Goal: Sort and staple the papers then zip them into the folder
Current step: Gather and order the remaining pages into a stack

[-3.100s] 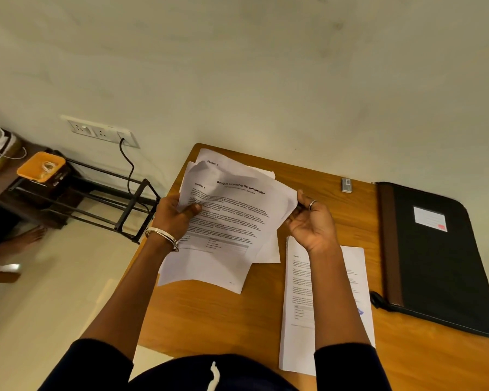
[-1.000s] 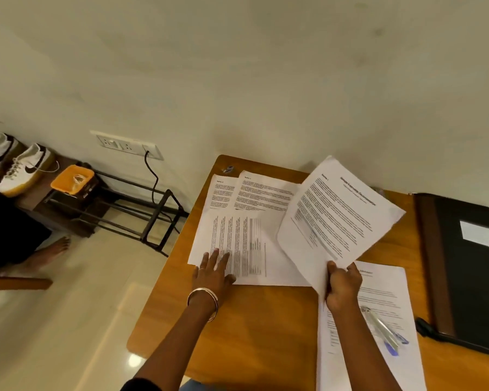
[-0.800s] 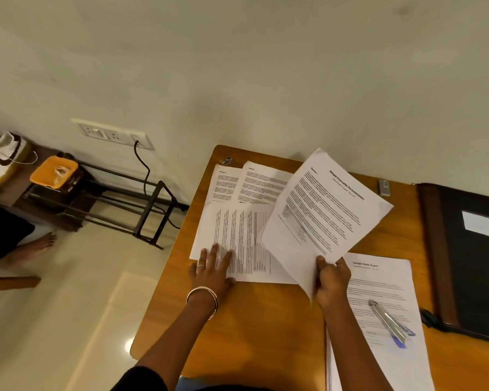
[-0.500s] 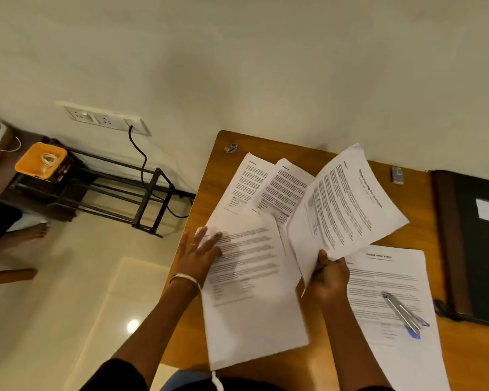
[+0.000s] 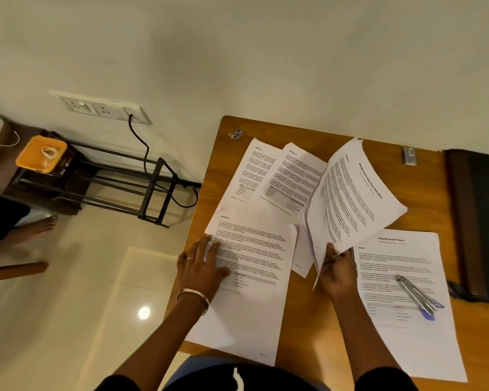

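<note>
- A wooden table (image 5: 316, 320) is set against a plain pale wall (image 5: 237, 52), and printed papers are spread across it.
- The left hand (image 5: 202, 266) is laid flat, fingers straight and spread, on a text sheet (image 5: 251, 277) at the table's near left edge — the sheet's lower end hangs past that edge.
- A small sheaf of pages (image 5: 353, 193) is pinched at its lower corner by the right hand (image 5: 336, 270), fingers curled round it, and is lifted off the table, tilted toward the wall.
- Two more sheets (image 5: 277, 173) are fanned flat behind, partly overlapped.
- A titled report page (image 5: 401, 263) lies at the right, with a metal stapler (image 5: 415, 296) resting on it.
- The dark zip folder (image 5: 480, 221) lies at the table's far right edge, cut off by the frame.
- A small grey object (image 5: 409, 156) sits near the wall — too small to identify.
- Beside the table, a switch panel (image 5: 102, 108) with a black cable (image 5: 144, 153) is mounted on the wall above a dark metal rack (image 5: 119, 187) on a glossy tiled floor (image 5: 68, 292).
</note>
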The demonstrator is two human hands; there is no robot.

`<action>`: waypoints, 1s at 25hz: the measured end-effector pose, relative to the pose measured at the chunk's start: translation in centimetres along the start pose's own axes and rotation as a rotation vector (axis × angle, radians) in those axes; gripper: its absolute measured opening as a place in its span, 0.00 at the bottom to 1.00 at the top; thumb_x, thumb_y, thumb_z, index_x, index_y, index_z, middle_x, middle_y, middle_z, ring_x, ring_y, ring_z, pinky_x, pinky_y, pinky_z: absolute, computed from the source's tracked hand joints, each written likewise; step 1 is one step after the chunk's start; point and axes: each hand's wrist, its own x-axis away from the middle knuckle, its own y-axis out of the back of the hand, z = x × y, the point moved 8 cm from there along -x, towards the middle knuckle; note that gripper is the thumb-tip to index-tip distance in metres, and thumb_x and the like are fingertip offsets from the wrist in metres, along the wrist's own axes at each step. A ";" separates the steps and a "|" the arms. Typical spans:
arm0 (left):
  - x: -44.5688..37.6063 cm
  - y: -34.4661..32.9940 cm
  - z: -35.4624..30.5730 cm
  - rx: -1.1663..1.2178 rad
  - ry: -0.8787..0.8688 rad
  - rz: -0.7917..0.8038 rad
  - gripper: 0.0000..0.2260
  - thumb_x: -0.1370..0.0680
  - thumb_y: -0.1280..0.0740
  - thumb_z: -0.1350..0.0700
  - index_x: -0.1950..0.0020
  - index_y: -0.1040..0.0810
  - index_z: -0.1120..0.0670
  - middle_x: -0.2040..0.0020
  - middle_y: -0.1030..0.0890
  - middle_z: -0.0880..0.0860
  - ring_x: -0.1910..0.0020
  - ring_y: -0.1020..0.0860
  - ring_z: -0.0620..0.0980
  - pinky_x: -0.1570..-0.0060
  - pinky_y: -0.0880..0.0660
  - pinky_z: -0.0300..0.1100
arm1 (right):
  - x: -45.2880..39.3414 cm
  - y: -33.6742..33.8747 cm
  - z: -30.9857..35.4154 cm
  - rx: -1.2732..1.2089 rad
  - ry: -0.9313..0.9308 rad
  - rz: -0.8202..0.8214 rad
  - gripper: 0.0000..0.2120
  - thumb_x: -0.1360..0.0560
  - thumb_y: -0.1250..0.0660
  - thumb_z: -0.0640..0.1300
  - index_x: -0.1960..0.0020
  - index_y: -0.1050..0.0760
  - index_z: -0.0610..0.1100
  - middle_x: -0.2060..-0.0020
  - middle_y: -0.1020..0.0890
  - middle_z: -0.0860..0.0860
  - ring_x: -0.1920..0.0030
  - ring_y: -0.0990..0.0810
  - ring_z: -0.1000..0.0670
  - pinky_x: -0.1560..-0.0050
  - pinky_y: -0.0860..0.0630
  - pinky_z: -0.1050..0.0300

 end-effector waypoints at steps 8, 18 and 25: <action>-0.1 0.1 -0.3 -0.037 0.045 0.048 0.29 0.26 0.37 0.39 0.28 0.39 0.47 0.26 0.41 0.49 0.27 0.43 0.54 0.28 0.49 0.57 | -0.2 0.2 -0.1 -0.033 -0.003 0.035 0.15 0.21 0.39 0.35 0.41 0.23 0.51 0.35 0.23 0.44 0.35 0.25 0.43 0.36 0.26 0.44; -10.3 4.4 -1.4 0.111 0.146 -0.067 0.18 0.27 0.31 0.50 0.38 0.27 0.51 0.41 0.27 0.56 0.47 0.24 0.60 0.48 0.24 0.54 | -0.4 0.9 -0.1 0.005 0.033 0.046 0.26 0.30 0.26 0.46 0.33 0.26 0.50 0.35 0.23 0.43 0.36 0.24 0.41 0.37 0.26 0.40; -11.0 5.3 -1.4 0.083 0.080 -0.153 0.11 0.21 0.38 0.53 0.45 0.23 0.57 0.46 0.22 0.57 0.52 0.22 0.60 0.52 0.22 0.52 | -0.5 0.9 0.5 0.097 0.075 0.010 0.19 0.22 0.36 0.40 0.32 0.28 0.49 0.39 0.21 0.45 0.39 0.22 0.44 0.55 0.19 0.55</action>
